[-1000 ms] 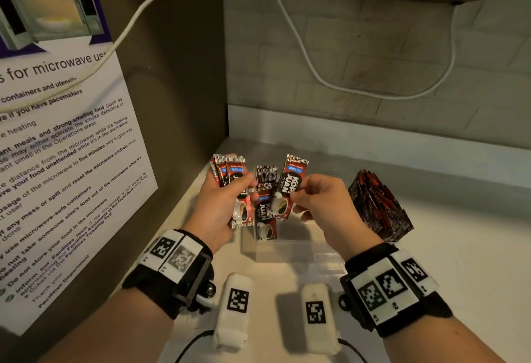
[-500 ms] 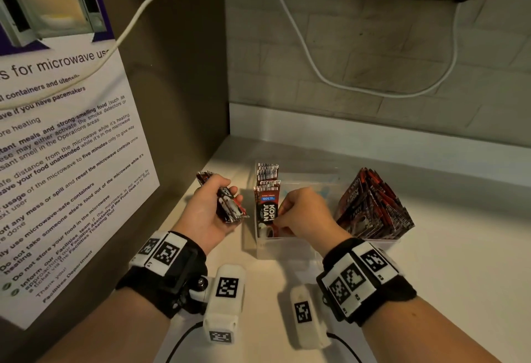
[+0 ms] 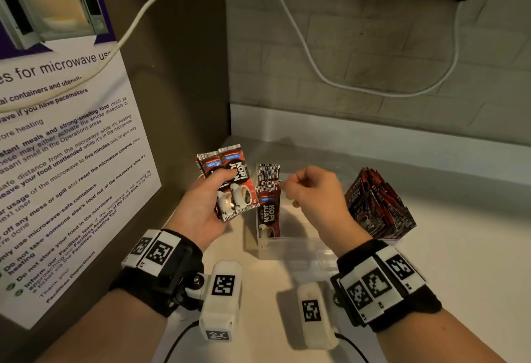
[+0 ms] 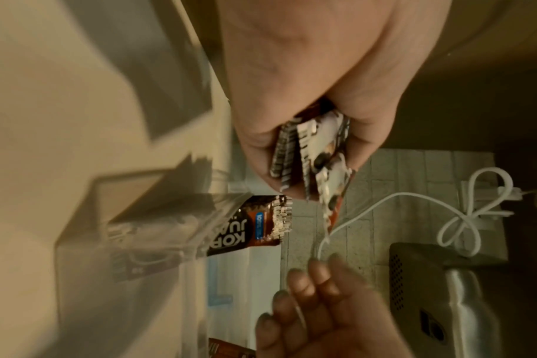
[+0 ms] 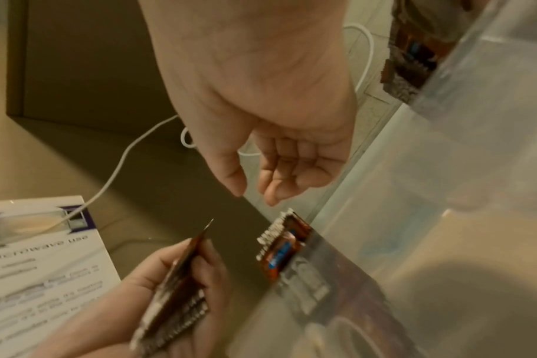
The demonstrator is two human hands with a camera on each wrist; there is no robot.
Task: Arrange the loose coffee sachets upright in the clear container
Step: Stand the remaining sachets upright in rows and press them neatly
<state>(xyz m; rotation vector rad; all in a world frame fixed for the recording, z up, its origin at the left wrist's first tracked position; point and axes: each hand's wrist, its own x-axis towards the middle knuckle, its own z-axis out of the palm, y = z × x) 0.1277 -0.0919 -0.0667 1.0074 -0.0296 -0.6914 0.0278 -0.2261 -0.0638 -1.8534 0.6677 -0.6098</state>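
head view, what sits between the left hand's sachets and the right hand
The upright sachets standing at the left end of the clear container sit between the held sachets in the left hand and the empty right hand.

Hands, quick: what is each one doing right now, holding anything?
Left hand: fingers gripping a small stack of coffee sachets.
Right hand: holding nothing, fingers loosely curled above the clear container.

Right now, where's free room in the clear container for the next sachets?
Free: middle of the clear container, between the upright sachets at its left wall and the leaning stack on the right. Right hand hovers there empty. Left hand holds spares.
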